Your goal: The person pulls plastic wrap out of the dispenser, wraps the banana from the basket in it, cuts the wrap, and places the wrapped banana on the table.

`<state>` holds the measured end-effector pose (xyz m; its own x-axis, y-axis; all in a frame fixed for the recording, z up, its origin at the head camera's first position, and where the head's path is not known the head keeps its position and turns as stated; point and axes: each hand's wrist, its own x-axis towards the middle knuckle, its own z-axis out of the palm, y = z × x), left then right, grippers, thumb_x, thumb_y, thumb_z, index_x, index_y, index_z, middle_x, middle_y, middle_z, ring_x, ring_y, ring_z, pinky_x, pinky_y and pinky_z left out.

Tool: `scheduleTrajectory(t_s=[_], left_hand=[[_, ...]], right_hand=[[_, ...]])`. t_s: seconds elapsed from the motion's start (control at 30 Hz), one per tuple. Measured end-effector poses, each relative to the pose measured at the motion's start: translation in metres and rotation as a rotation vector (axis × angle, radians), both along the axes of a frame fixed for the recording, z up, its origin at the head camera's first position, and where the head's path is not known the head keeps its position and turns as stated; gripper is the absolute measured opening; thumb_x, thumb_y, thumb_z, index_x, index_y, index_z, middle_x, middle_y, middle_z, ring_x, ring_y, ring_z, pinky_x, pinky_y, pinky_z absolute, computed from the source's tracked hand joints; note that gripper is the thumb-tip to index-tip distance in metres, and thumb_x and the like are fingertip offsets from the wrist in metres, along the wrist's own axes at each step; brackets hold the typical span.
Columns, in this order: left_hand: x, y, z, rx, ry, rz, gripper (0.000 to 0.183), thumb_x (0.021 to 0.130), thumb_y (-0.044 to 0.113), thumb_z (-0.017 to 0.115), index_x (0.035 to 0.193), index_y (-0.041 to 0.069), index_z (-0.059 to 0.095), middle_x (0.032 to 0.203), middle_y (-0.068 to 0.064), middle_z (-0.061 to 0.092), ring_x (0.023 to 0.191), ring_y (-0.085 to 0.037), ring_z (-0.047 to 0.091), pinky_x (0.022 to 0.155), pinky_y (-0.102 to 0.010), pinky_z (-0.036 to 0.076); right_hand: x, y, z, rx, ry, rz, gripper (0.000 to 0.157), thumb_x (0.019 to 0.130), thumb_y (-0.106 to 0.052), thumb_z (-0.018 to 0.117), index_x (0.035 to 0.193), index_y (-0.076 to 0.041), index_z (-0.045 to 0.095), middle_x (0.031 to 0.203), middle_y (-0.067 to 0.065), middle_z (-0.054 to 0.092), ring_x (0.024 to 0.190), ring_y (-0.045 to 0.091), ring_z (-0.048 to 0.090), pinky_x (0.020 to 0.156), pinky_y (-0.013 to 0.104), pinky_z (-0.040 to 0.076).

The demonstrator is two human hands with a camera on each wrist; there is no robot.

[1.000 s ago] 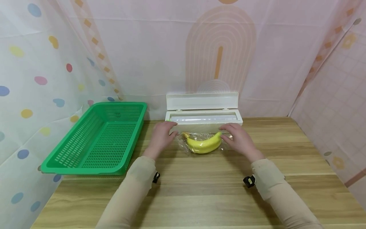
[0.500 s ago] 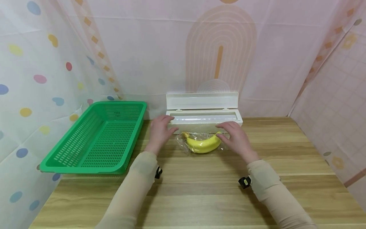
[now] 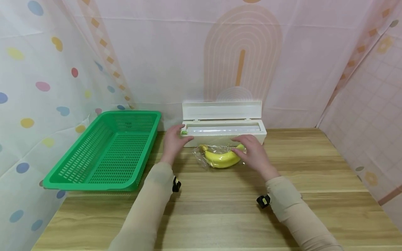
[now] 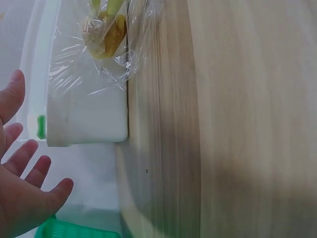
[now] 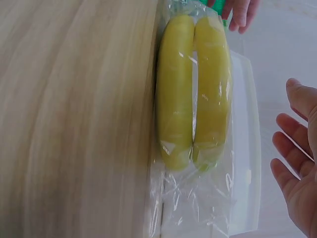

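Two yellow bananas (image 5: pixel 176 89), joined at a brown stem (image 4: pixel 105 34), lie under clear plastic film (image 5: pixel 190 198) on the wooden table. Behind them stands a long white cling film dispenser (image 3: pixel 208 140), its lid (image 3: pixel 222 111) raised and a roll visible inside. My left hand (image 3: pixel 172 143) is by the dispenser's left end, near a small green slider (image 4: pixel 41 127), with fingers spread and holding nothing. Over the right tip of the bananas is my right hand (image 3: pixel 253 153), its fingers loosely bent. The right wrist view shows that hand (image 5: pixel 302 153) apart from the fruit.
A green plastic basket (image 3: pixel 94 187) stands on the left of the table (image 3: pixel 220 216). Printed curtains (image 3: pixel 150 62) hang close behind the dispenser and along both sides.
My left hand has moved left, away from the stem end, uncovering the green slider. My right hand has shifted left over the bananas' tip. The bananas and dispenser have stayed put.
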<state>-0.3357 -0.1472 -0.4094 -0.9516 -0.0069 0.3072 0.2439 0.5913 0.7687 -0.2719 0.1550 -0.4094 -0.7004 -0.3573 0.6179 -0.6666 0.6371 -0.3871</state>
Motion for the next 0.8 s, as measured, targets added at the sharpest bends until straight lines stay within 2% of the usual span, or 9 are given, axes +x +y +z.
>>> scheduleTrajectory(t_s=[0.2, 0.33, 0.43, 0.6, 0.8], left_hand=[[-0.003, -0.002, -0.002, 0.146, -0.09, 0.004, 0.071, 0.082, 0.019, 0.082, 0.142, 0.001, 0.049, 0.148, -0.017, 0.046, 0.137, -0.034, 0.039, 0.115, -0.044, 0.031], [-0.004, -0.002, -0.004, 0.287, -0.165, 0.005, 0.07, 0.085, 0.018, 0.08, 0.145, 0.005, 0.047, 0.148, -0.016, 0.046, 0.134, -0.034, 0.042, 0.108, -0.044, 0.041], [-0.004, -0.002, -0.005, 0.356, -0.196, 0.006, 0.07, 0.085, 0.017, 0.08, 0.146, 0.007, 0.047, 0.146, -0.016, 0.048, 0.13, -0.033, 0.046, 0.102, -0.042, 0.047], [-0.006, 0.0, -0.008, 0.393, -0.198, 0.004, 0.07, 0.084, 0.013, 0.08, 0.145, 0.007, 0.047, 0.144, -0.016, 0.051, 0.127, -0.031, 0.049, 0.1, -0.039, 0.048], [-0.008, 0.003, -0.012, 0.402, -0.178, -0.01, 0.065, 0.085, 0.009, 0.079, 0.142, 0.002, 0.049, 0.141, -0.018, 0.052, 0.124, -0.032, 0.052, 0.099, -0.039, 0.049]], right_hand=[[-0.002, -0.01, 0.006, -0.011, 0.011, 0.045, 0.038, 0.083, -0.01, 0.08, 0.118, -0.002, 0.066, 0.116, 0.013, 0.068, 0.113, 0.032, 0.058, 0.103, 0.046, 0.042], [-0.002, -0.015, 0.009, -0.017, 0.014, 0.066, 0.039, 0.083, -0.01, 0.08, 0.118, -0.001, 0.066, 0.116, 0.013, 0.068, 0.112, 0.032, 0.058, 0.103, 0.045, 0.042], [-0.002, -0.018, 0.011, -0.015, 0.001, 0.072, 0.038, 0.084, -0.011, 0.079, 0.119, -0.002, 0.067, 0.117, 0.013, 0.068, 0.113, 0.031, 0.058, 0.103, 0.044, 0.042], [-0.002, -0.023, 0.012, -0.012, -0.014, 0.081, 0.037, 0.085, -0.012, 0.079, 0.118, -0.001, 0.067, 0.117, 0.014, 0.067, 0.113, 0.031, 0.058, 0.103, 0.044, 0.043], [-0.005, -0.027, 0.014, -0.012, 0.013, 0.098, 0.036, 0.085, -0.011, 0.079, 0.117, -0.001, 0.067, 0.116, 0.013, 0.068, 0.113, 0.031, 0.058, 0.103, 0.043, 0.044]])
